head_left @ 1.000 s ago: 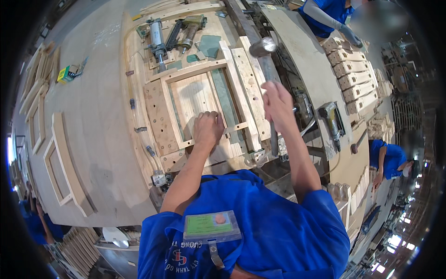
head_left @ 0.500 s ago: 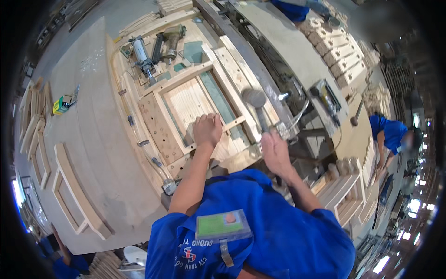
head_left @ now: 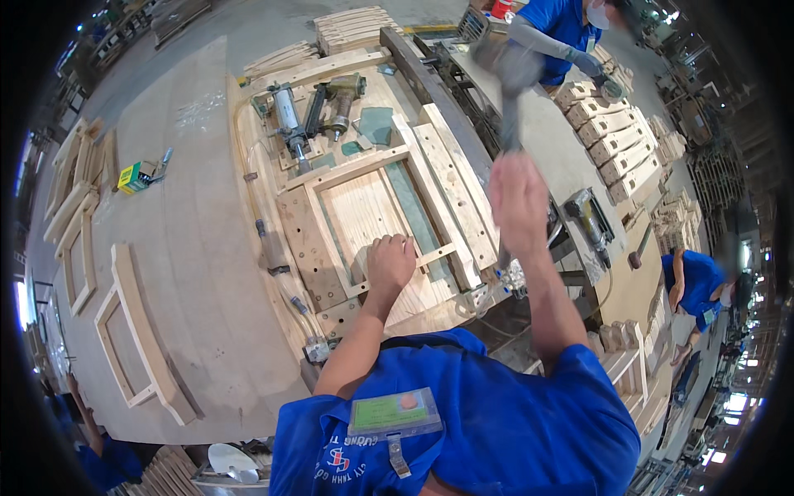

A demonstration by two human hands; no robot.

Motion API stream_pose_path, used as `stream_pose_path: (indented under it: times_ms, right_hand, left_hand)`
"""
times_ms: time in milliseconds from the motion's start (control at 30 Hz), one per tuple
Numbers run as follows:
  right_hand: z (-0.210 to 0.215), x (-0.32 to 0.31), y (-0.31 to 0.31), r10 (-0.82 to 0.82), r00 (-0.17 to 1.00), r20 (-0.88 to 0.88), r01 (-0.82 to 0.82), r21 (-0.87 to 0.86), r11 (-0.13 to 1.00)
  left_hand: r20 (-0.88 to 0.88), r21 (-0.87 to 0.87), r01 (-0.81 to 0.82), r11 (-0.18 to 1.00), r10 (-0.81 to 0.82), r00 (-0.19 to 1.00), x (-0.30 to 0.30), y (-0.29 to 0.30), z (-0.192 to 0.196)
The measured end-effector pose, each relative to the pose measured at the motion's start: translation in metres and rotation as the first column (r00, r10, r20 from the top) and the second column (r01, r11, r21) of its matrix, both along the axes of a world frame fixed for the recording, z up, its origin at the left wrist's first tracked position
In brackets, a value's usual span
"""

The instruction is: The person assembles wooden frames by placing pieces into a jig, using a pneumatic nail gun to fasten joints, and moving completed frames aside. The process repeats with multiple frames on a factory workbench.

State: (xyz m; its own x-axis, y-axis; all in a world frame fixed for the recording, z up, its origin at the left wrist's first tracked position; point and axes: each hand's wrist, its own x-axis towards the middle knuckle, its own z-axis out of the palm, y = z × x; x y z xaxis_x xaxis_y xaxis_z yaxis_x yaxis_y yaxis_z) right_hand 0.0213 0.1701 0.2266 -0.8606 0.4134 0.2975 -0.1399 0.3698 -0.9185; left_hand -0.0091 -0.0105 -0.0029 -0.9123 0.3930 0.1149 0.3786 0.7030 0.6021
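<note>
My right hand is wrapped around the handle of a mallet, raised above the right side of the bench; its dark head is blurred by motion. My left hand has its fingers bent over the near rail of a light wooden frame, gripping it. The frame lies in a wooden jig with holes in its boards. A wide pale panel shows inside the frame, with green strips beside it. The underside of my left fingers is hidden.
Beyond the frame lie two pneumatic tools. An air hose runs along the left edge. Several wooden frames and a small green-yellow box rest on the left table. A co-worker stands beside stacked wooden parts.
My right hand has lifted the mallet up and away from the frame's right corner. My left hand stays on the near rail. The view has shifted, showing more of the co-worker at the far side.
</note>
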Motion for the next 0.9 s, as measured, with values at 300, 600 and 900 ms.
stream_pose_path:
  times_ms: [300,600,900]
  right_hand:
    - [-0.187,-0.093,0.037,-0.218,0.92,0.327,0.078,0.391,0.917]
    - [-0.115,-0.093,-0.008,-0.027,0.988,0.153,-0.002,0.187,0.982]
    - [-0.102,-0.119,0.034,-0.217,0.881,0.42,0.04,0.39,0.92]
  left_hand:
    - [0.075,-0.003,0.065,0.998,-0.065,0.995,-0.007,0.018,0.02]
    - [0.169,-0.116,0.0,0.993,0.019,0.985,-0.005,0.008,0.016]
    - [0.044,0.043,-0.027,0.999,0.025,0.999,-0.005,0.013,0.01]
